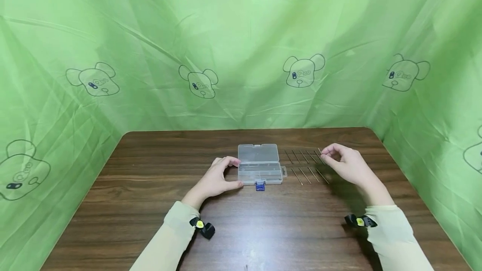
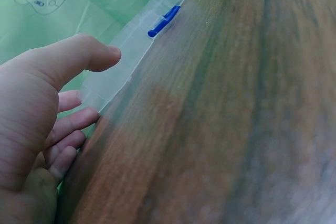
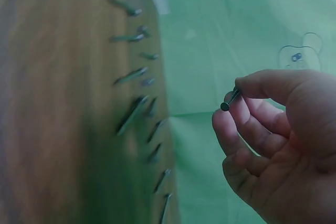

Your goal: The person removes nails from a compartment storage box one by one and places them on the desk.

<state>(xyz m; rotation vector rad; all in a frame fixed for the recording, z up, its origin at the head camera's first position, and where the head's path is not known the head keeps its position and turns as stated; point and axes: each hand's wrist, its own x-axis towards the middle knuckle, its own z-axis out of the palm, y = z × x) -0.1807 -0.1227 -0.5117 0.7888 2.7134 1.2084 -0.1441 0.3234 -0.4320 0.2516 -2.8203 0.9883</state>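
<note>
A clear plastic box [image 1: 260,173] lies with its lid [image 1: 258,153] folded back and its blue latch [image 1: 260,186] toward the person. My left hand [image 1: 216,179] holds the box's left end, thumb at the near corner and fingers farther back. In the left wrist view, the thumb [image 2: 97,55] is beside the box wall [image 2: 118,72]. My right hand [image 1: 348,163] pinches a thin metal nail between thumb and fingertips; its flat head [image 3: 225,107] shows in the right wrist view. Nails [image 1: 303,157] lie in two rows between box and right hand.
The dark wooden table [image 1: 211,237] bears the box and nails. Green cloth [image 1: 241,108] printed with bear heads hangs behind it and along both sides. A small clear hang tab [image 1: 284,171] sticks out from the box's right end, close to the nails.
</note>
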